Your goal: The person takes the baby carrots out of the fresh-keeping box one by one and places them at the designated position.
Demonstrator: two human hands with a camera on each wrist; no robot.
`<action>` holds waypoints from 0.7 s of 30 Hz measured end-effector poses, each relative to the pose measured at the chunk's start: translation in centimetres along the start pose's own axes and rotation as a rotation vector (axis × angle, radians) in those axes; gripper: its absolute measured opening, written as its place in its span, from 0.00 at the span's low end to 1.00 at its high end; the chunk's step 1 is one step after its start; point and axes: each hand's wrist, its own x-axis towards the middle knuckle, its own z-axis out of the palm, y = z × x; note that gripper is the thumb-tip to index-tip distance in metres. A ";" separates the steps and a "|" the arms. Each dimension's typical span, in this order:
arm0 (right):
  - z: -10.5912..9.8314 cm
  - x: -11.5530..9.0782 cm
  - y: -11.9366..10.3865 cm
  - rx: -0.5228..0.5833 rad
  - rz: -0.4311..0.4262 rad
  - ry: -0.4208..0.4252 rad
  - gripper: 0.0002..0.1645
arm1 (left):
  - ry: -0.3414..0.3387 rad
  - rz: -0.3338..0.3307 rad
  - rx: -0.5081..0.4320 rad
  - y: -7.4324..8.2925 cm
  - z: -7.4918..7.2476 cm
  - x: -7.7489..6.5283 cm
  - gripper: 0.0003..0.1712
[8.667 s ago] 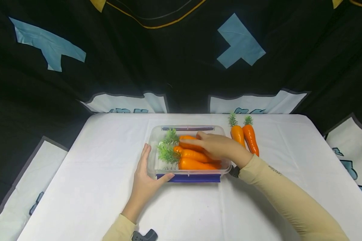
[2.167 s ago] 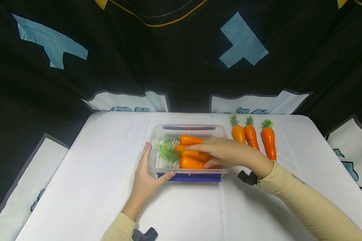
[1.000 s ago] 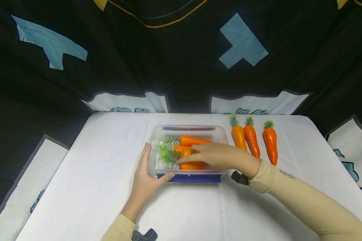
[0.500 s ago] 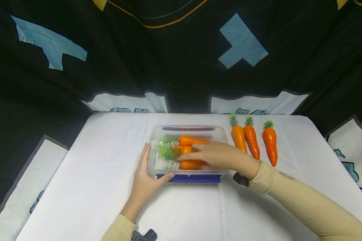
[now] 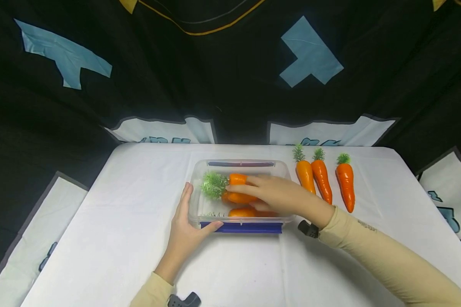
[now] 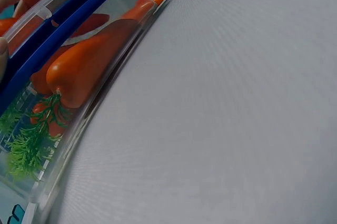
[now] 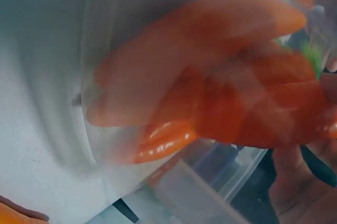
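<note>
As seen in the head view, note left hand [image 5: 186,232] with straight fingers against the left wall of the clear box [image 5: 278,165] and thumb on the blue latch [image 5: 249,227] along its near side. Note right hand [image 5: 270,194] inside the box, fingers bent over and gripping the middle carrot [image 5: 241,197], with far carrot [image 5: 238,179] and near carrot [image 5: 243,212] to either side. Cannot tell from above how far the thumb closes underneath.

Compared with half a second ago, record the green top [image 5: 214,185] as shifted toward the far side, with a strip of box floor newly exposed between middle carrot and near carrot. Record left hand and box as unchanged in place. Record three carrots [image 5: 322,181] on the white table [image 5: 115,221], right of the box, against two in the oldest frame.

From the left wrist view, confirm through the near wall the blunt end and leaves of near carrot, reduced to thin traces of leaf in the head view. From the right wrist view, confirm the underside of the grip, hidden from above: fingers at the right edge around a large glossy carrot, with other orange bodies blurred behind the clear wall.
</note>
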 end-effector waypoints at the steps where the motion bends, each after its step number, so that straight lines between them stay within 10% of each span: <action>1: -0.1 0.0 0.0 0.005 0.011 0.012 0.42 | 0.000 0.001 0.002 0.0 0.0 0.0 0.70; 21: -4.2 -2.9 1.6 0.186 0.216 0.254 0.41 | -0.001 -0.010 0.009 0.0 0.1 0.0 0.69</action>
